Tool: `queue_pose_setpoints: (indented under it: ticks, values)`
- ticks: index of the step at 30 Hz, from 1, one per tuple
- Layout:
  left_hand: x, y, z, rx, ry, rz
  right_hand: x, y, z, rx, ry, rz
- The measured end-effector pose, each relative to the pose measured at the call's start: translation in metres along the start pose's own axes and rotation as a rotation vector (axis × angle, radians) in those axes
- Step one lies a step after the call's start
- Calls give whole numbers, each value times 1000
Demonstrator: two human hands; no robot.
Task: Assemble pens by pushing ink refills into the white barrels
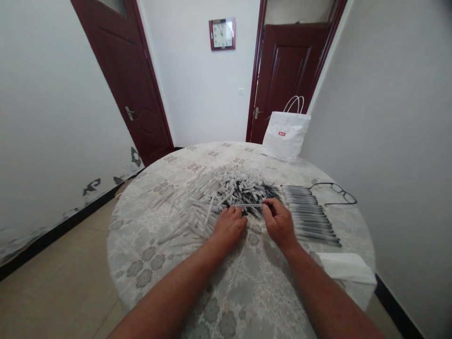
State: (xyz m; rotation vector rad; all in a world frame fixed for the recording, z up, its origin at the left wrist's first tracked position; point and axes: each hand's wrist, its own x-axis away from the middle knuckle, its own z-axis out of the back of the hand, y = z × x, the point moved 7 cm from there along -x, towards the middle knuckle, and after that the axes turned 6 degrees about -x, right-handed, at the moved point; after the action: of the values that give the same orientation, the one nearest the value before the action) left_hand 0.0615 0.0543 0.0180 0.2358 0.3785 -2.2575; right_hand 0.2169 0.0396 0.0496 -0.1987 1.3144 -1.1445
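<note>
A slim clear pen (250, 205) lies level between my two hands. My right hand (278, 221) pinches its right end between thumb and fingertips. At the other end, my left hand (230, 225) has its fingers curled over the pen, palm down at the near edge of the pile. A large heap of whitish translucent pen barrels (201, 207) spreads beyond and left of my hands. Small white and black pen parts (243, 186) are mixed in at the heap's right side. To the right of my right hand, several assembled-looking pens (310, 216) with dark tips lie side by side in a neat column.
The round table has a patterned cloth (148, 263). Black-framed eyeglasses (341, 193) lie past the pen column. A white folded sheet (346, 267) rests near the right edge. A white paper bag (286, 136) stands at the back right. Walls and two doors surround the table.
</note>
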Motion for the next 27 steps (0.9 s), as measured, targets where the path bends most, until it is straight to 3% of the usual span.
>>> queue_pose_setpoints:
  ticks: [13, 27]
  values:
    - [-7, 0, 1, 37, -33, -163, 4, 19, -6, 20, -15, -109]
    - [3, -13, -16, 169, -11, -55, 4, 41, 0, 136, -16, -162]
